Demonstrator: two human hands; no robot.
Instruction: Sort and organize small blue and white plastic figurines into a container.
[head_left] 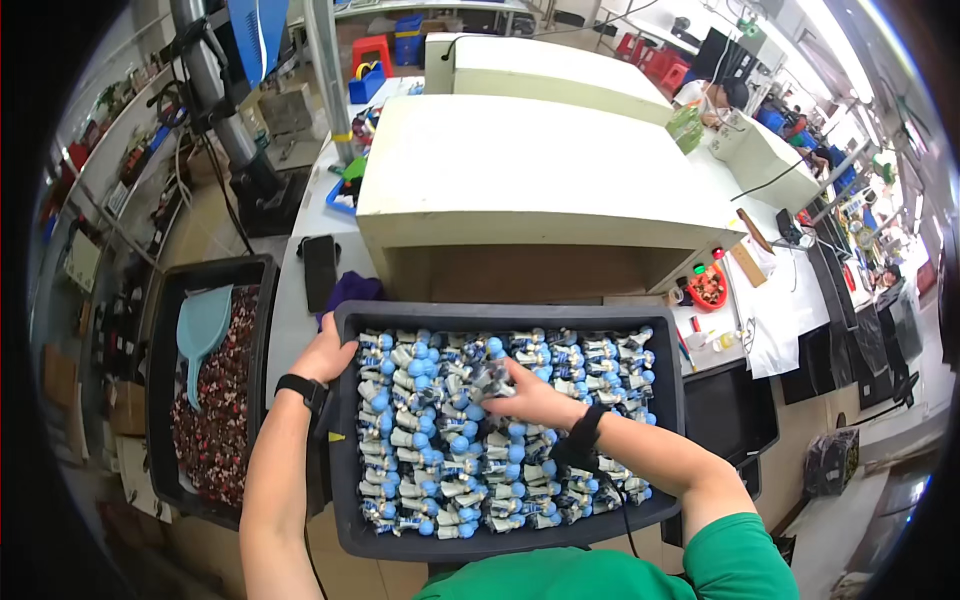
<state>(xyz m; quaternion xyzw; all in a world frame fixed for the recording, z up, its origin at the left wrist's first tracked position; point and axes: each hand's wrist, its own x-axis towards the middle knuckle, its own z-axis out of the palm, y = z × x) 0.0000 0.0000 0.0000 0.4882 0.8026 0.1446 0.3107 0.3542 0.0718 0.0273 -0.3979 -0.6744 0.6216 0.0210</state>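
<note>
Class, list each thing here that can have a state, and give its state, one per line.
Black tray: filled with rows of figures
Left hand: against the tray's rim
Right hand: holding something small and greyish
White box: open at front
Black bin: holding loose small pieces
Dustpan: lying in the bin
Phone: flat, screen dark
Purple cloth: crumpled
Red bowl: holding small pieces

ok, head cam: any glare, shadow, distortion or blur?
Head view: ceiling light glares upper right; white cabinet top bright, its recess shaded; black tray edge bows, fisheye-style. Also head view: the piece in the right hand looks smeared, perhaps motion blur.
</note>
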